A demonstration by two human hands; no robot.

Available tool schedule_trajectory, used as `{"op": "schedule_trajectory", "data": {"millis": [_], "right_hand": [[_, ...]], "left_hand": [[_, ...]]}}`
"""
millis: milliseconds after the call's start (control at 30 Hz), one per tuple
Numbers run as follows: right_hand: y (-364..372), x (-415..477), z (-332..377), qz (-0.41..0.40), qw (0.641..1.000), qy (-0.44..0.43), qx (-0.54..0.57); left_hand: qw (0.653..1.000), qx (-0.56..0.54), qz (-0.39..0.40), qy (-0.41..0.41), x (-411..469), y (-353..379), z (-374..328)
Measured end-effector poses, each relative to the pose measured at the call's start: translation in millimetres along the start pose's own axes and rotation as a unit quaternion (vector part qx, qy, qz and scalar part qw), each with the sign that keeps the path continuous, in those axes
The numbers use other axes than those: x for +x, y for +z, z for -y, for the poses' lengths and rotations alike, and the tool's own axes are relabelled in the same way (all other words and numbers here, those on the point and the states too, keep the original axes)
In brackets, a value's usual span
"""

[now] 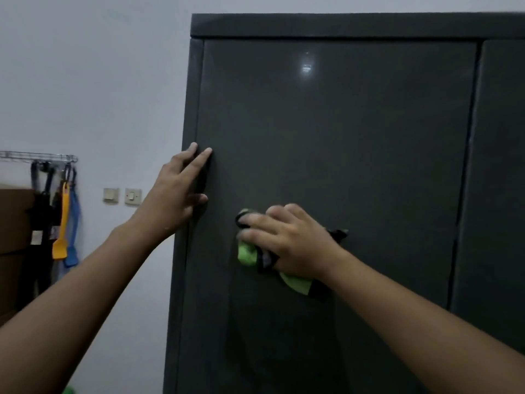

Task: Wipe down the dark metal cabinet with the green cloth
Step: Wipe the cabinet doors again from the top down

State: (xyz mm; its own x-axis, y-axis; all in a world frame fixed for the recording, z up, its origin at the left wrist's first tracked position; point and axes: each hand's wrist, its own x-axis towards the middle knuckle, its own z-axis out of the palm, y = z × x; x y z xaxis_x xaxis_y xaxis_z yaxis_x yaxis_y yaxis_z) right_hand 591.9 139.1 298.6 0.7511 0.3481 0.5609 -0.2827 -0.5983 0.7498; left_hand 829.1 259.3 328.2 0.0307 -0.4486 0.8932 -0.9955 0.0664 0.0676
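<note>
Dark metal cabinet (341, 137): upright against a pale wall (99, 81), its right door and lower part cut off by the frame; a small light glare near the top of the left door. Left hand (176, 194): flat on the door's left edge, fingers straight and close together, thumb apart below. Right hand (287, 240): pressing the green cloth (245, 253) against the left door below its middle, fingers spread over the bunched fabric; most of the cloth hidden under the palm, dark trim showing. Wall rack (38, 156), far left: hung straps, yellow and blue, blurred. Two wall switches (122, 195) beside the left forearm
</note>
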Motion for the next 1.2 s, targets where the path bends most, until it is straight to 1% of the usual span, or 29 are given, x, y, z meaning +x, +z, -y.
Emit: {"op": "schedule_trajectory", "data": {"millis": [67, 133, 200, 267, 300, 367, 400, 467, 533, 600, 700, 767, 833, 900, 933, 967, 1033, 1067, 1100, 1133, 1167, 1200], "right_hand": [[-8, 16, -13, -0.061, 0.992, 0.107, -0.007], [-11, 38, -18, -0.113, 0.971, 0.211, 0.01], [-6, 62, -16, -0.126, 0.959, 0.253, 0.014], [0, 80, -13, -0.119, 0.958, 0.262, 0.008], [4, 87, -10, -0.11, 0.961, 0.255, 0.004], [12, 98, -4, -0.085, 0.975, 0.205, -0.004], [16, 102, 0, -0.071, 0.983, 0.172, -0.002], [23, 105, 8, -0.042, 0.992, 0.119, 0.013], [30, 104, 21, -0.013, 0.996, 0.086, 0.035], [38, 97, 39, 0.021, 0.997, 0.053, 0.057], [52, 77, 75, 0.074, 0.993, -0.011, 0.086], [59, 61, 95, 0.119, 0.987, -0.065, 0.087], [60, 46, 106, 0.147, 0.981, -0.1, 0.083], [56, 39, 103, 0.133, 0.982, -0.108, 0.079], [54, 40, 97, 0.104, 0.987, -0.094, 0.075], [50, 44, 89, 0.061, 0.994, -0.058, 0.074], [39, 60, 69, -0.024, 0.994, 0.068, 0.086], [33, 70, 60, -0.045, 0.986, 0.133, 0.088], [28, 79, 55, -0.048, 0.979, 0.18, 0.085], [26, 86, 54, -0.037, 0.976, 0.198, 0.077], [27, 91, 57, -0.024, 0.979, 0.19, 0.073], [31, 93, 62, -0.013, 0.983, 0.165, 0.077]], "left_hand": [[1.0, -0.013, 0.013, 0.005, -1, -5, 6], [0.999, -0.043, 0.015, 0.001, -1, -10, 12], [0.996, -0.084, 0.009, 0.001, -2, -10, 17], [0.997, -0.074, -0.012, 0.003, -4, -5, 18], [0.998, -0.044, -0.034, -0.012, -5, -1, 19], [0.991, -0.018, -0.09, -0.096, -10, 9, 23], [0.983, -0.041, -0.111, -0.141, -13, 11, 26], [0.968, -0.12, -0.123, -0.185, -20, 12, 34], [0.955, -0.187, -0.103, -0.205, -30, 11, 39], [0.946, -0.224, -0.094, -0.217, -39, 8, 40], [0.935, -0.28, -0.062, -0.209, -47, 2, 35], [0.942, -0.27, -0.027, -0.195, -48, -4, 31], [0.955, -0.235, 0.013, -0.181, -50, -11, 27], [0.958, -0.217, 0.057, -0.178, -52, -18, 26], [0.956, -0.218, 0.078, -0.181, -54, -20, 27], [0.953, -0.22, 0.096, -0.184, -56, -22, 26], [0.951, -0.219, 0.109, -0.187, -59, -23, 24], [0.95, -0.225, 0.104, -0.19, -59, -22, 23], [0.946, -0.241, 0.098, -0.195, -60, -20, 22], [0.939, -0.262, 0.091, -0.202, -60, -19, 20], [0.932, -0.283, 0.085, -0.209, -60, -18, 20], [0.925, -0.304, 0.079, -0.215, -60, -17, 21]]}}
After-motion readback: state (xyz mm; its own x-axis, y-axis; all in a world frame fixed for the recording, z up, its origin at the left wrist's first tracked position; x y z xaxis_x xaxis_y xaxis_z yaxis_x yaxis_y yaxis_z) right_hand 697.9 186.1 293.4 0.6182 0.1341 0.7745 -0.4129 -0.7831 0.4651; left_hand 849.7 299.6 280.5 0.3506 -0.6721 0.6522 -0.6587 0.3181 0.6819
